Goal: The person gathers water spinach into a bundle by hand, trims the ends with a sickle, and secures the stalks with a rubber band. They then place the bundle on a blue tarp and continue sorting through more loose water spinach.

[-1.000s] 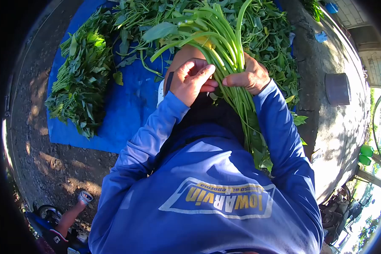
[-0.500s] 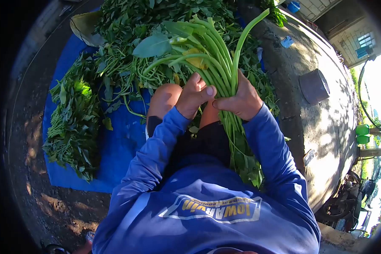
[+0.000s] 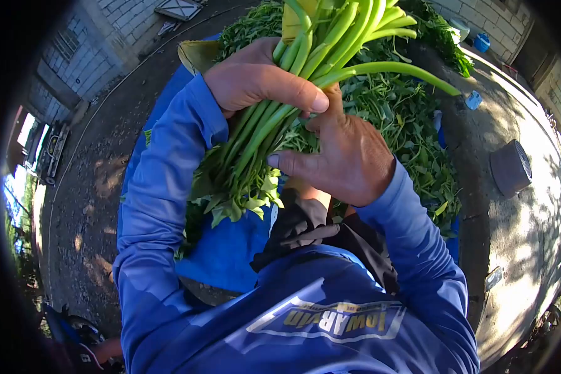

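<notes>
My left hand (image 3: 262,78) is wrapped round a bunch of water spinach (image 3: 258,134), thumb across the front of the stems. Thick pale green cut ends fan out at the top, while the leafy end hangs down to the lower left. One long stem (image 3: 405,70) bends off to the right. Against the right side of the bunch is my right hand (image 3: 352,149), its thumb and forefinger spread apart and the forefinger touching the stems. Its other fingers are mostly hidden. Something yellow (image 3: 291,23) shows among the stem tops.
A large heap of loose greens (image 3: 405,131) lies beyond my hands on a blue tarp (image 3: 221,252). To the right, a grey cylindrical container (image 3: 511,168) stands on a concrete slab (image 3: 480,149). A block wall (image 3: 106,37) rises at the far left.
The bunch has moved up and tilted, its leafy end now swinging to the left. My left hand has gone round the stems, and my right hand has loosened from its grip.
</notes>
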`<state>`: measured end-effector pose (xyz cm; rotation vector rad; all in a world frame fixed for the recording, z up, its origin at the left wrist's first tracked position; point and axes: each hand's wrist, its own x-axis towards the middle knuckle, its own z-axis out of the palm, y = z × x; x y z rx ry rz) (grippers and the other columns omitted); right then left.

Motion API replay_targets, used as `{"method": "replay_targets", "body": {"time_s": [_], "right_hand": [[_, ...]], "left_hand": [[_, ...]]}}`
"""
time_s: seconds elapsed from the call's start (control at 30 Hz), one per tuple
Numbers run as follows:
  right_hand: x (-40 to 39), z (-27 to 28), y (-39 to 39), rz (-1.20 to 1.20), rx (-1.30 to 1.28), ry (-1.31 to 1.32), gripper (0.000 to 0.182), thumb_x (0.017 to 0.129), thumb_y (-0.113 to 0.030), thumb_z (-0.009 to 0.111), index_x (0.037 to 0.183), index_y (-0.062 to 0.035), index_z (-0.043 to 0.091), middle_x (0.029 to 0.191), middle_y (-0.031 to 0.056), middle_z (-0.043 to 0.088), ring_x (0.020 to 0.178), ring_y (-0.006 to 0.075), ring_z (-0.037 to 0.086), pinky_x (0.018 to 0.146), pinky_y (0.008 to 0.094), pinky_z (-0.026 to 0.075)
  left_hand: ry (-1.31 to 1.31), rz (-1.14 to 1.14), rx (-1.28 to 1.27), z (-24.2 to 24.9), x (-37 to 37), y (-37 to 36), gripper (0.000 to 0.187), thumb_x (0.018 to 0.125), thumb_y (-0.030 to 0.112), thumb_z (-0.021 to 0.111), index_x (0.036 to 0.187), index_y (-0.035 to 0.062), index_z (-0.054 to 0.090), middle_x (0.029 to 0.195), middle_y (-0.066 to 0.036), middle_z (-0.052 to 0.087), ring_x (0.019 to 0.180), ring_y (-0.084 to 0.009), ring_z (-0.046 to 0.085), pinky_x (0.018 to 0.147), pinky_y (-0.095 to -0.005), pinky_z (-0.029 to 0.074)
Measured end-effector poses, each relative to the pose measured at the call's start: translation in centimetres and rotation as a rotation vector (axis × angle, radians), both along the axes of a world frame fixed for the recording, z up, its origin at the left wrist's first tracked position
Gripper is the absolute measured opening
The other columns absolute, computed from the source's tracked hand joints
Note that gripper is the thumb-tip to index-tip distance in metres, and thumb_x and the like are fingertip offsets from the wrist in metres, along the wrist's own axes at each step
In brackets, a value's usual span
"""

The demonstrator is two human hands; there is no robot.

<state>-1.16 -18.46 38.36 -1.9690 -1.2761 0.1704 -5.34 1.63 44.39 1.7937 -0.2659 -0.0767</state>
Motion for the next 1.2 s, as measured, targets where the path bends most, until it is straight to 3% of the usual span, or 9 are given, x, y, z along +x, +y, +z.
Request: {"method": "replay_targets", "body": {"time_s": [0.13, 0.23, 0.33, 0.43, 0.57, 0.93, 1.0, 1.07, 1.2], "right_hand": [[-2.5, -13.8, -7.5, 0.128, -0.114, 0.628, 0.084, 0.092, -0.046, 0.082, 0.140, 0.0100, 0.041, 0.105, 0.0207, 0.074, 0.094, 0.0293, 0.075, 0.082, 0.0403, 0.059], [-3.1, -21.7, -12.9, -0.171, 0.002, 0.873, 0.057, 0.095, -0.042, 0.080, 0.118, 0.0062, 0.060, 0.093, 0.0099, 0.073, 0.079, 0.0160, 0.071, 0.070, 0.0297, 0.057], [-2.8, -19.6, -14.1, -0.599, 0.185, 1.079, 0.040, 0.093, -0.042, 0.083, 0.095, -0.0041, 0.069, 0.072, -0.0021, 0.064, 0.056, 0.0058, 0.061, 0.049, 0.0205, 0.045], [-0.9, -20.2, -11.9, -0.735, 0.436, 0.996, 0.036, 0.092, -0.039, 0.084, 0.092, -0.0064, 0.070, 0.070, 0.0001, 0.066, 0.055, 0.0074, 0.062, 0.050, 0.0207, 0.046], [-0.4, -20.3, -11.4, -0.706, 0.414, 1.047, 0.033, 0.092, -0.037, 0.084, 0.089, -0.0071, 0.069, 0.074, 0.0018, 0.068, 0.057, 0.0082, 0.063, 0.052, 0.0214, 0.047], [0.4, -18.7, -11.0, -0.449, 0.306, 0.850, 0.024, 0.105, -0.022, 0.065, 0.111, 0.0010, 0.067, 0.081, 0.0031, 0.066, 0.066, 0.0070, 0.060, 0.053, 0.0246, 0.051], [1.6, -19.0, -10.3, -0.356, 0.272, 0.620, 0.022, 0.103, -0.015, 0.065, 0.113, 0.0037, 0.066, 0.081, 0.0104, 0.069, 0.069, 0.0188, 0.067, 0.062, 0.0325, 0.054], [2.4, -19.0, -9.5, -0.339, 0.199, 0.461, 0.023, 0.099, -0.012, 0.067, 0.116, 0.0043, 0.067, 0.085, 0.0172, 0.072, 0.074, 0.0304, 0.071, 0.068, 0.0386, 0.056], [2.5, -19.9, -8.6, -0.458, 0.367, 0.502, 0.040, 0.096, -0.011, 0.075, 0.130, 0.0043, 0.060, 0.085, 0.0116, 0.073, 0.076, 0.0187, 0.072, 0.069, 0.0334, 0.057]], "left_hand": [[0.706, -0.046, -0.301, -16.9, -1.7, -3.3, 0.043, 0.082, 0.010, 0.078, 0.121, -0.0010, 0.067, 0.098, -0.011, 0.072, 0.083, -0.0200, 0.070, 0.080, -0.0339, 0.058], [1.020, 0.015, -0.620, -25.8, -1.6, -7.0, 0.030, 0.087, 0.015, 0.080, 0.110, -0.0027, 0.072, 0.092, -0.012, 0.074, 0.082, -0.0222, 0.074, 0.075, -0.0352, 0.063], [1.059, 0.027, -0.578, -26.8, -0.3, -8.6, 0.030, 0.088, 0.017, 0.082, 0.108, -0.0034, 0.073, 0.093, -0.013, 0.075, 0.083, -0.0231, 0.074, 0.076, -0.0353, 0.063], [0.981, 0.081, -0.405, -25.9, 0.1, -9.5, 0.033, 0.087, 0.019, 0.085, 0.108, -0.0039, 0.073, 0.094, -0.014, 0.075, 0.083, -0.0243, 0.075, 0.078, -0.0358, 0.063], [0.985, 0.060, -0.666, -26.6, -0.5, -8.8, 0.049, 0.093, 0.034, 0.081, 0.128, 0.0040, 0.066, 0.099, -0.015, 0.074, 0.086, -0.0261, 0.074, 0.078, -0.0385, 0.063], [0.944, 0.084, -0.599, -27.4, -0.8, -8.2, 0.058, 0.096, 0.055, 0.072, 0.124, 0.0047, 0.067, 0.090, -0.014, 0.074, 0.074, -0.0247, 0.075, 0.067, -0.0363, 0.064], [0.966, 0.121, -0.508, -26.4, -0.9, -8.7, 0.067, 0.091, 0.060, 0.075, 0.126, 0.0040, 0.066, 0.089, -0.012, 0.072, 0.076, -0.0227, 0.074, 0.069, -0.0365, 0.064], [0.816, 0.077, -0.527, -26.3, -1.7, -9.3, 0.066, 0.090, 0.057, 0.079, 0.126, 0.0036, 0.065, 0.089, -0.010, 0.071, 0.078, -0.0211, 0.073, 0.070, -0.0355, 0.063], [0.705, 0.092, -0.351, -26.3, -0.9, -9.4, 0.040, 0.080, 0.020, 0.087, 0.112, 0.0017, 0.071, 0.092, -0.010, 0.073, 0.075, -0.0189, 0.071, 0.067, -0.0341, 0.060]]}}
